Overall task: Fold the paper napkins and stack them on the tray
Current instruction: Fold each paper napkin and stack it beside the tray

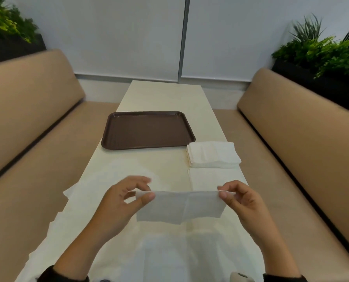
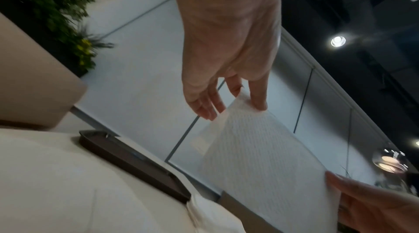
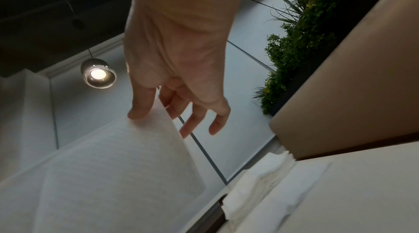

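Step in hand, as judged: folding one napkin [image 1: 180,206], held in the air above the near part of the counter [image 1: 161,94]. Left hand [image 1: 120,202] pinches the napkin's upper left corner between thumb and forefinger; the other fingers [image 2: 204,106] are loosely spread, clear of the paper. Right hand [image 1: 238,200] pinches the upper right corner the same way, remaining fingers fanned out behind the sheet. The napkin hangs from the two pinches as a wide strip, top edge taut, with a vertical crease near its middle; it looks already doubled once, though the layers cannot be counted. Supply stack of napkins [image 1: 213,154] lies on the counter to the right, just beside the near right corner of the brown tray [image 1: 147,130]; a single flat napkin [image 1: 208,179] lies in front of the stack. No napkin is seen on the tray, so stacking is judged not yet begun. Next move probably calls for bringing the two pinched corners together along the middle crease, edges matched, then setting the folded piece on the tray ahead and to the left. Paper is thin and limp, so an uneven pull could skew the fold.
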Demonstrator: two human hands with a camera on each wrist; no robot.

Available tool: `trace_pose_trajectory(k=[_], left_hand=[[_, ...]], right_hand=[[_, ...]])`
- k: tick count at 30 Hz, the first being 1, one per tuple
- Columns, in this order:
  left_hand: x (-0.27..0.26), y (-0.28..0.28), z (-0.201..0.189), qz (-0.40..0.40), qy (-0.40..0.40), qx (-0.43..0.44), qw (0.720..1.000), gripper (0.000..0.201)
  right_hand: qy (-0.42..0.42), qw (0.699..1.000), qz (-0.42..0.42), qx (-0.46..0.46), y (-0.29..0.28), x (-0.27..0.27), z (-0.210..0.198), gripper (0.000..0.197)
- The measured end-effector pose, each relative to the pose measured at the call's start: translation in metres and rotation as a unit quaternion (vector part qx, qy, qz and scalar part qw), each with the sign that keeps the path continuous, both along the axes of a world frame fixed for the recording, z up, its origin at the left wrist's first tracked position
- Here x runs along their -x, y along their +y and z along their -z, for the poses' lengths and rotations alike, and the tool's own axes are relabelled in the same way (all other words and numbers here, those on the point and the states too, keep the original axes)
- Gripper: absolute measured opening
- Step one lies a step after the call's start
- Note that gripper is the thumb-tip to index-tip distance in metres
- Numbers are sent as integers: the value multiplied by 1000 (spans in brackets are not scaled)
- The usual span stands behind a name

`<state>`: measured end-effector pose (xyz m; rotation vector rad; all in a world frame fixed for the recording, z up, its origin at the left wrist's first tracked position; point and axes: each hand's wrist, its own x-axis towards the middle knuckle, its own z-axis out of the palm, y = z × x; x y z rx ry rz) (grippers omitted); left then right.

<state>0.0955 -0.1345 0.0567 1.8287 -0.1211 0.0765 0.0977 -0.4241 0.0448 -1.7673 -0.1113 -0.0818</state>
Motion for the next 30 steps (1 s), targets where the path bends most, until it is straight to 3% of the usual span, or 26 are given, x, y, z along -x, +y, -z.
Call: trace_pose_trajectory(k=[2, 4, 7, 10, 13, 16, 22, 30], left_hand=[[-9, -15, 4, 30, 26, 31, 999, 12], [-22, -30, 6, 35, 60, 72, 995, 13], [-51, -54, 19, 49, 75, 59, 994, 25], [-90, -82, 34, 53, 93, 47, 993, 49], [-127, -109, 47, 70, 134, 69, 986, 33], [-157, -129, 66, 79, 174, 78, 978, 28], [-185, -152, 106, 36, 158, -83, 983, 37], [-188, -168, 130, 43, 96, -234, 967, 38]], right_hand=[[26, 998, 23, -48, -10, -3, 11, 40], [49, 995, 38, -74, -21, -8, 20, 15], [46, 996, 72, -5, -39, -25, 31, 30], [87, 992, 94, 5, -55, -50, 20, 22], [145, 987, 73, 12, -76, -85, 17, 29], [142, 978, 102, 113, -90, -121, 29, 24], [190, 943, 122, 243, -93, -158, 69, 30], [196, 881, 93, 421, -85, -166, 93, 38]])
